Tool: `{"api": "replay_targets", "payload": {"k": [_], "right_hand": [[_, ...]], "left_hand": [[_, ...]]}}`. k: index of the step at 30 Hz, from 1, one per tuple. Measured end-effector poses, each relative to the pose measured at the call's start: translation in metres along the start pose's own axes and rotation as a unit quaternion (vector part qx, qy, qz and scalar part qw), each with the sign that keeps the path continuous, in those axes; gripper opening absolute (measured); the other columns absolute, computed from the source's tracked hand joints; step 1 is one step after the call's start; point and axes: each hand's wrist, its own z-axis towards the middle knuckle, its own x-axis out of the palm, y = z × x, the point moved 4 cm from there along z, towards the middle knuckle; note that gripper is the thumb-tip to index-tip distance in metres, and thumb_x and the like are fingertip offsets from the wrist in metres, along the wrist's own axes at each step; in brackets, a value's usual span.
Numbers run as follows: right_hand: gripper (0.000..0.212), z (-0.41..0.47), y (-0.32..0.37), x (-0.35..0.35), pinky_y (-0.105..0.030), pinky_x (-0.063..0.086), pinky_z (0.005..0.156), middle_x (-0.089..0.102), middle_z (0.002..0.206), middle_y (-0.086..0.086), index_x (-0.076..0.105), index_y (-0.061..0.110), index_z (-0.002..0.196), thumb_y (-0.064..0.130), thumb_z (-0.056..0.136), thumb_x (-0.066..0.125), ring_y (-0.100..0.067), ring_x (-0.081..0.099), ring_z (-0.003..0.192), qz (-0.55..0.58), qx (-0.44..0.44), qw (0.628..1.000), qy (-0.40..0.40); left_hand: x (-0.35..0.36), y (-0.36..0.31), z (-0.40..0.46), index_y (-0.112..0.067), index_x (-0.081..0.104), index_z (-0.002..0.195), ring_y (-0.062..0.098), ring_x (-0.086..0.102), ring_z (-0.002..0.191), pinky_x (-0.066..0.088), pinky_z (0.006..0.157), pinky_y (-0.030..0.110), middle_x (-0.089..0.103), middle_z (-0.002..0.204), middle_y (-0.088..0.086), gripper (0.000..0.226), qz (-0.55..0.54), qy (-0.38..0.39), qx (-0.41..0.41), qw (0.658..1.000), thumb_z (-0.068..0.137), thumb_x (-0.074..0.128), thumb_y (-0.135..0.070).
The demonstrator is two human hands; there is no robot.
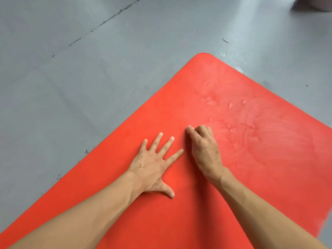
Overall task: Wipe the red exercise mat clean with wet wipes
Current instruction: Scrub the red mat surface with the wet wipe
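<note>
- L hand [152, 166]: bare, no glove, no ring or watch seen; nails short.
- R hand [204, 148]: bare, no glove, no jewellery seen.
- Both forearms bare to frame edge; no sleeve in view.

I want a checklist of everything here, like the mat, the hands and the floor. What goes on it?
Surface: red exercise mat lies flat on the grey floor, one rounded corner pointing away.
Job's things: wet smears and droplets shine on the mat's right part; the wipe cannot be made out.
Clutter: nothing seen.
Grippers: left hand is pressed flat on the mat, fingers spread; right hand is curled, knuckles up, on the mat.
Cables: nothing seen.
Surroundings: floor has dark scuff marks; a blurred object sits top right.
</note>
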Motion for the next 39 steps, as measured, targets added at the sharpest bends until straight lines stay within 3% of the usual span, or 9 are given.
{"api": "replay_targets", "payload": {"k": [3, 7, 10, 13, 19, 25, 32, 36, 39], "right_hand": [[0.019, 0.022, -0.042, -0.013, -0.038, 0.044, 0.076, 0.054, 0.089, -0.008, 0.073, 0.011, 0.109, 0.014, 0.1, 0.056, -0.03, 0.052, 0.088, -0.015, -0.005, 0.999, -0.029], [0.026, 0.027, -0.126, -0.043, -0.041, 0.042, 0.077, 0.054, 0.087, -0.018, 0.076, 0.008, 0.104, 0.021, 0.1, 0.055, -0.04, 0.055, 0.09, -0.031, 0.224, 0.965, -0.134], [0.024, 0.013, -0.114, -0.036, -0.044, 0.044, 0.075, 0.053, 0.085, -0.019, 0.076, 0.004, 0.098, 0.018, 0.101, 0.056, -0.041, 0.056, 0.086, -0.024, 0.309, 0.938, -0.153], [0.015, -0.013, -0.059, -0.022, -0.041, 0.043, 0.073, 0.053, 0.083, -0.014, 0.075, 0.005, 0.102, 0.011, 0.1, 0.061, -0.035, 0.054, 0.083, -0.018, 0.257, 0.955, -0.144], [0.023, -0.07, 0.013, -0.014, -0.035, 0.05, 0.073, 0.055, 0.089, -0.001, 0.074, 0.012, 0.115, 0.003, 0.095, 0.068, -0.023, 0.053, 0.085, 0.011, 0.149, 0.988, -0.025], [0.01, -0.081, 0.047, -0.034, -0.036, 0.048, 0.08, 0.057, 0.097, 0.003, 0.065, 0.02, 0.103, 0.011, 0.1, 0.063, -0.023, 0.054, 0.095, 0.016, 0.139, 0.986, 0.088], [0.02, -0.073, 0.126, -0.067, -0.035, 0.05, 0.083, 0.062, 0.102, 0.012, 0.06, 0.022, 0.094, 0.002, 0.097, 0.056, -0.018, 0.057, 0.1, 0.073, 0.11, 0.974, 0.186], [0.025, -0.06, 0.166, -0.077, -0.037, 0.05, 0.078, 0.067, 0.101, 0.014, 0.055, 0.022, 0.089, -0.002, 0.092, 0.051, -0.02, 0.059, 0.095, 0.079, 0.03, 0.963, 0.257], [0.022, -0.056, 0.187, -0.095, -0.031, 0.047, 0.073, 0.064, 0.099, 0.019, 0.054, 0.018, 0.09, -0.003, 0.094, 0.049, -0.016, 0.056, 0.091, 0.092, -0.028, 0.961, 0.259]], "left_hand": [[-0.002, 0.001, 0.002, -0.043, -0.03, 0.156, 0.041, -0.031, 0.153, 0.01, 0.122, 0.067, -0.035, 0.168, 0.004, 0.134, 0.006, -0.006, 0.007, 1.0, 0.061, 0.038, -0.107], [-0.002, 0.001, 0.001, -0.043, -0.034, 0.154, 0.041, -0.034, 0.152, 0.01, 0.122, 0.066, -0.038, 0.166, 0.004, 0.133, 0.005, -0.003, 0.014, 1.0, 0.061, 0.036, -0.107], [-0.002, 0.002, 0.001, -0.043, -0.034, 0.154, 0.04, -0.035, 0.152, 0.009, 0.123, 0.066, -0.039, 0.165, 0.004, 0.133, 0.002, 0.001, 0.016, 1.0, 0.062, 0.036, -0.107], [-0.002, 0.002, 0.001, -0.043, -0.032, 0.156, 0.041, -0.034, 0.152, 0.008, 0.123, 0.067, -0.038, 0.166, 0.004, 0.133, 0.0, 0.002, 0.014, 1.0, 0.062, 0.037, -0.107], [0.0, 0.003, -0.002, -0.042, -0.024, 0.16, 0.042, -0.028, 0.155, 0.007, 0.122, 0.068, -0.03, 0.169, 0.007, 0.127, -0.011, -0.014, 0.012, 1.0, 0.066, 0.037, -0.104], [0.021, -0.003, -0.06, -0.033, 0.008, 0.166, 0.039, -0.008, 0.16, 0.0, 0.123, 0.069, 0.004, 0.174, 0.011, 0.094, -0.103, -0.026, -0.031, 0.994, 0.092, 0.045, -0.079], [0.043, 0.015, -0.183, -0.022, 0.012, 0.167, 0.034, -0.007, 0.161, 0.008, 0.129, 0.055, 0.005, 0.175, 0.009, 0.071, -0.194, 0.033, -0.097, 0.976, 0.108, 0.037, -0.052], [0.031, 0.023, -0.217, -0.021, 0.015, 0.166, 0.032, 0.0, 0.161, 0.018, 0.128, 0.052, 0.007, 0.174, 0.008, 0.067, -0.203, 0.047, -0.13, 0.969, 0.109, 0.04, -0.046], [0.011, 0.017, -0.225, -0.017, 0.024, 0.163, 0.032, 0.011, 0.159, 0.028, 0.124, 0.051, 0.015, 0.171, 0.01, 0.063, -0.213, 0.032, -0.143, 0.966, 0.108, 0.044, -0.041]]}}
